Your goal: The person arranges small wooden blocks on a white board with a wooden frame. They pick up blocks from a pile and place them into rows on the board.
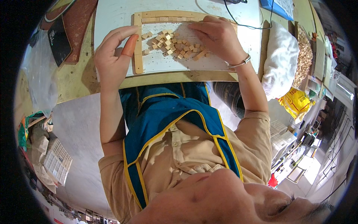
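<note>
A loose pile of small wooden cubes (167, 43) lies on the white board (167, 64), inside an L-shaped edge of wooden strips. Along the back strip (167, 13) runs a row of pale blocks (162, 19). My left hand (113, 53) is at the left strip (138, 47), thumb and fingers apart, nothing seen between them. An orange finger cot (130, 45) covers its thumb. My right hand (216, 37) reaches over the board's right part, fingertips just below the row. Whether it pinches a cube is hidden. A longer wooden piece (200, 55) lies among the cubes.
A white cloth bundle (280, 58) lies right of the board, beside a heap of wooden pieces (303, 56). A black cable (251, 27) crosses the board's back right corner. At left are a dark flat panel (59, 42) and a clear plastic bag (40, 72).
</note>
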{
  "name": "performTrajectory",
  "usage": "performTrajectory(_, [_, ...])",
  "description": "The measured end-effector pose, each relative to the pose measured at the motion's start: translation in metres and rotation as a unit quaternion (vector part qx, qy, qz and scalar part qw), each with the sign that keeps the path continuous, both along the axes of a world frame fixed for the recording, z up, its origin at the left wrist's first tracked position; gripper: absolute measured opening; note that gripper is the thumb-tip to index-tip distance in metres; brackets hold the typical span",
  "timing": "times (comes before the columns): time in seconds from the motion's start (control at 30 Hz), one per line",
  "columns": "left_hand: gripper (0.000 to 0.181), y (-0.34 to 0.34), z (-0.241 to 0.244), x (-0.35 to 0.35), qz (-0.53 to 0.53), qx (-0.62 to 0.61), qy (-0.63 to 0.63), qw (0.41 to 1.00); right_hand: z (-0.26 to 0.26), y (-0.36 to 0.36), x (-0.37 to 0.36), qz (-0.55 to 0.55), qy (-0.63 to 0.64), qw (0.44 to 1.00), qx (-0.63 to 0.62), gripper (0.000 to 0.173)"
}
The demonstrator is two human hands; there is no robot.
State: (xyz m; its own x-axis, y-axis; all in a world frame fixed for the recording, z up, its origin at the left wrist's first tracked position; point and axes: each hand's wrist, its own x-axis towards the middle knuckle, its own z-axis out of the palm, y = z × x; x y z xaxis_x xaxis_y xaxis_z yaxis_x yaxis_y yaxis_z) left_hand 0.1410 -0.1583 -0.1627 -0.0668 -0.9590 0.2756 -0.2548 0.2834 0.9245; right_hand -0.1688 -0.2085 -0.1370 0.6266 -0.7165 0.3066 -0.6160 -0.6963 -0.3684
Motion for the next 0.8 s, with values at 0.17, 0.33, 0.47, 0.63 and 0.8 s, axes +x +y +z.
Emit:
performTrajectory(0.17, [0.024,-0.002,0.000,-0.002,0.015,-0.026,0.012,0.999,-0.002,-0.003,0.011,-0.019,0.032,0.999,0.000,0.020])
performTrajectory(0.33, [0.023,-0.001,0.002,-0.003,0.025,-0.015,0.008,1.000,-0.002,-0.003,0.016,-0.009,0.053,0.999,-0.001,0.022])
performTrajectory(0.47, [0.022,-0.003,0.001,-0.004,0.024,-0.019,0.005,1.000,0.000,-0.006,0.022,-0.009,0.074,0.997,-0.006,0.023])
performTrajectory(0.63, [0.022,-0.004,0.002,-0.002,0.025,-0.040,-0.031,0.998,0.002,-0.007,0.027,-0.001,0.078,0.997,0.005,0.022])
performTrajectory(0.8, [0.022,-0.003,-0.004,-0.002,0.035,-0.042,-0.013,0.998,0.004,-0.011,0.044,0.034,0.060,0.997,-0.016,0.024])
